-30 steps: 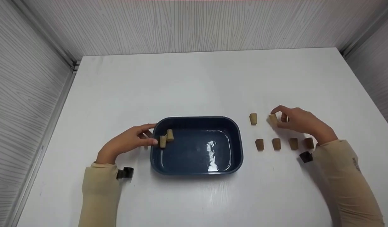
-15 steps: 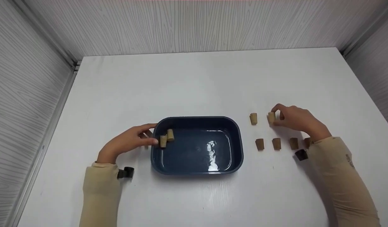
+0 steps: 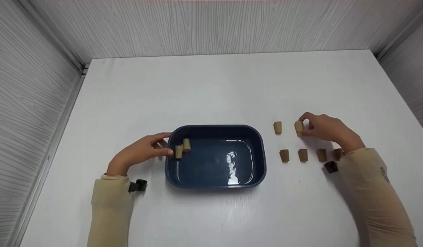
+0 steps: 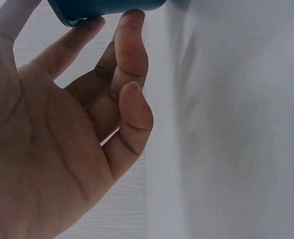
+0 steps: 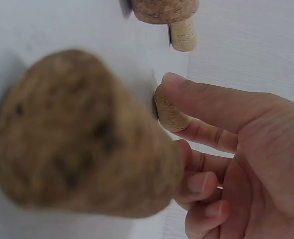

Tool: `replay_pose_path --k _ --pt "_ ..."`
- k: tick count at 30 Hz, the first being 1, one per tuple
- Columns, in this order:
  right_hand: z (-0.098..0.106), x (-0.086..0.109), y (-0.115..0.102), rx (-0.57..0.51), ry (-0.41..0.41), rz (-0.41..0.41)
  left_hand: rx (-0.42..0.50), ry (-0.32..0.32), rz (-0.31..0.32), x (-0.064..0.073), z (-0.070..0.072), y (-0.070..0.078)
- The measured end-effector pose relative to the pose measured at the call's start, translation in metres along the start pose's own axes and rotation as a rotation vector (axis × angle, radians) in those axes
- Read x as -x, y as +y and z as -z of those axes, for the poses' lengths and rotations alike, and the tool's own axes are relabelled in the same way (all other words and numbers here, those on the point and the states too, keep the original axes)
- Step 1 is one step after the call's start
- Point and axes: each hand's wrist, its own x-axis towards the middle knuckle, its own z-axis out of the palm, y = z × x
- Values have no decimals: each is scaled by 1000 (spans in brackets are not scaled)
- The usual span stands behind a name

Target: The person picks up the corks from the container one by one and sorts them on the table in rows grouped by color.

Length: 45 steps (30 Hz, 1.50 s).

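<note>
A dark blue rectangular tub (image 3: 215, 164) sits in the middle of the white table. My left hand (image 3: 139, 151) holds it by the left side, thumb over the rim and other fingers outside. Two corks, one nearer (image 3: 179, 152) and one farther (image 3: 186, 145), are inside at the tub's left end. On the right, my right hand (image 3: 326, 129) pinches a tapered cork (image 3: 298, 127) between thumb and index finger, at the tabletop. A light cork (image 3: 277, 127) stands to its left. In the right wrist view, the pinched cork (image 5: 169, 112) is partly behind the thumb.
Nearer me, darker corks stand in a row: one (image 3: 284, 155), another (image 3: 303, 155), a third (image 3: 321, 155) and one (image 3: 338, 153) partly covered by the right wrist. A large cork (image 5: 87, 139) fills the right wrist view's left side. Patterned panels (image 3: 211, 27) border the table.
My right hand has shifted slightly left and away from me with its cork, which now stands straighter beside the other light cork. The left hand and tub have stayed put.
</note>
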Motion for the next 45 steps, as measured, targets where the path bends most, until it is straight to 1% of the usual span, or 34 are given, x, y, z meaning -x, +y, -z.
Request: replay_pose_path --k 5,11,13,15,18,21,23,26,28,30,33,36,37,41,43,45 --pt "-2 -1 2 -8 -14 5 10 -6 -1 1 -1 -3" --pt "-4 8 4 -20 -18 16 3 -16 -15 0 -2 -2" --pt "-2 12 4 -13 -10 24 0 -16 -22 -1 -2 -1" --pt "1 15 4 -7 14 32 -4 -11 -27 -2 -1 0" --pt "3 20 2 -14 92 50 -16 -3 -22 -2 -1 0" --pt "4 23 -1 -66 206 66 -25 0 -4 -2 -1 0" --pt "3 26 -3 -112 294 92 -28 -3 -4 -2 -1 1" --pt "2 30 -6 -176 424 155 -26 -7 -2 -2 0 3" --pt "2 32 -8 -194 488 212 -21 -11 -5 -3 0 3" --pt "3 34 -11 -212 521 249 -18 -15 -8 -3 0 3" --pt "6 35 -16 -251 531 290 -15 -15 -12 -5 0 3" --pt "10 36 -25 -319 528 311 -11 -13 -13 -5 0 4" --pt "11 36 -28 -357 521 316 -9 -14 -11 -5 0 4" --pt "16 41 -48 -579 484 336 -4 -19 -7 -4 0 4" --pt "19 45 -59 -709 464 344 -6 -21 -10 -5 -1 4" --pt "22 49 -70 -804 451 353 -6 -21 -12 -5 -1 4"
